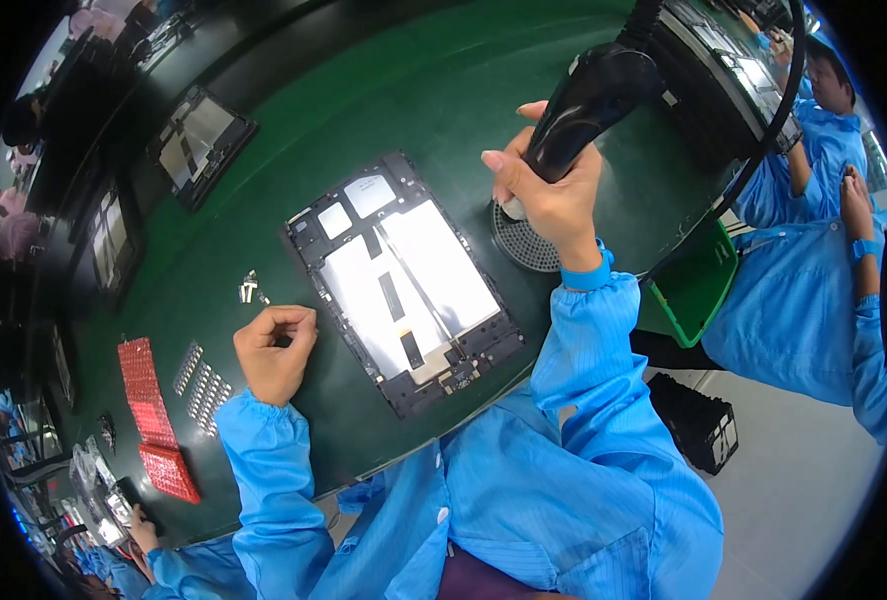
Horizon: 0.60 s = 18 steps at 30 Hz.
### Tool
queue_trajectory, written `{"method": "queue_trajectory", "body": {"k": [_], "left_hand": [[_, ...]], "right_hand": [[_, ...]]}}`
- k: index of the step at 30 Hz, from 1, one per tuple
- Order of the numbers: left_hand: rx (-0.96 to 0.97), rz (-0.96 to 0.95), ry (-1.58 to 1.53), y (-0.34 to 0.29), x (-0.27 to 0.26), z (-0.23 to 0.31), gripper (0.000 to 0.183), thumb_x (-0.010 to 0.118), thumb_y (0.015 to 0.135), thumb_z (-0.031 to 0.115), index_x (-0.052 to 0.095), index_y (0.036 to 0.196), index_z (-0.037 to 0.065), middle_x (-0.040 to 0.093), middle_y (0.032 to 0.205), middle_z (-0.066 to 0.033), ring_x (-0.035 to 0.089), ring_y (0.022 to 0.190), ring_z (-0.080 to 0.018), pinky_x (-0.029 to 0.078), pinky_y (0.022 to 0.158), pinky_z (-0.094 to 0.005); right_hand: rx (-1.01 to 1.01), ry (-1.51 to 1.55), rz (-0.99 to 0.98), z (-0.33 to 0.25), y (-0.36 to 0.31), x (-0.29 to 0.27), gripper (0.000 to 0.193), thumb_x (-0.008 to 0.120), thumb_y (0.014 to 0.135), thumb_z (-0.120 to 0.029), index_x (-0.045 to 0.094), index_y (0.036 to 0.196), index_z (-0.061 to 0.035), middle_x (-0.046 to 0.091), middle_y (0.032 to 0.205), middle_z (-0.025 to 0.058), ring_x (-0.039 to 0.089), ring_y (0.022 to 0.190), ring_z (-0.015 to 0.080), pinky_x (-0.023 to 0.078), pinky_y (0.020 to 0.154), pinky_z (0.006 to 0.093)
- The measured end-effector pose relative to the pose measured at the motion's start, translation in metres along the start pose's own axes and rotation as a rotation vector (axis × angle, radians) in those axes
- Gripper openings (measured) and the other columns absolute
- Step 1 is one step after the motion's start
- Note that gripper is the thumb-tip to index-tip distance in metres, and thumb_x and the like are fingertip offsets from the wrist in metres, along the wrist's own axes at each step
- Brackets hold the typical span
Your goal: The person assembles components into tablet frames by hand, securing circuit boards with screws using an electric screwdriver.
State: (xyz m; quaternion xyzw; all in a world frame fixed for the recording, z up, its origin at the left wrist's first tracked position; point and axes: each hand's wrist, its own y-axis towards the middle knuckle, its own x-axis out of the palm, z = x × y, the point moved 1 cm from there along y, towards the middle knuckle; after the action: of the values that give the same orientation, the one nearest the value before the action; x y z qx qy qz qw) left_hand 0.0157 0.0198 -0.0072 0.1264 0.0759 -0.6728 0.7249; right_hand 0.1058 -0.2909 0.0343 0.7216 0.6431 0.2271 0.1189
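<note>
Here, the right hand point(559, 195) grips a glossy black curved tool point(596, 100); the left hand point(274, 352) (curled, contents unclear) is beside a rectangular black-framed silver tablet chassis point(419, 270) on the dark green surface point(364, 110).

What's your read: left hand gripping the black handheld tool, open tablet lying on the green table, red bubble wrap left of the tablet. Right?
One slip: the right hand grips the black handheld tool. The left hand is curled beside the open tablet, away from the tool. The head view shows it. Rest stands: tablet on the green table, red bubble wrap to its left.
</note>
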Motion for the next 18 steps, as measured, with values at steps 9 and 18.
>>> {"method": "queue_trajectory", "body": {"k": [9,18], "left_hand": [[0.194,-0.019,0.264,-0.008,0.013,0.014,0.008,0.069,0.074,0.001,0.067,0.081,-0.001,0.066,0.071,-0.0087,0.06,0.059,-0.0113,0.047,0.055,-0.0223],[0.229,-0.051,0.214,-0.013,0.021,0.015,0.014,0.063,0.081,0.005,0.066,0.094,0.0,0.06,0.07,-0.0139,0.058,0.057,-0.0257,0.046,0.053,-0.0319]], "right_hand": [[-0.049,0.102,-0.018,-0.042,0.011,0.03,0.045,0.068,0.074,0.006,0.046,0.113,0.002,0.058,0.063,0.0054,0.055,0.049,0.012,0.043,0.045,0.0242],[0.123,0.233,-0.341,-0.029,-0.002,0.145,0.046,0.069,0.072,0.007,0.045,0.112,0.0061,0.058,0.06,0.0047,0.054,0.047,0.0107,0.043,0.044,0.023]]}}
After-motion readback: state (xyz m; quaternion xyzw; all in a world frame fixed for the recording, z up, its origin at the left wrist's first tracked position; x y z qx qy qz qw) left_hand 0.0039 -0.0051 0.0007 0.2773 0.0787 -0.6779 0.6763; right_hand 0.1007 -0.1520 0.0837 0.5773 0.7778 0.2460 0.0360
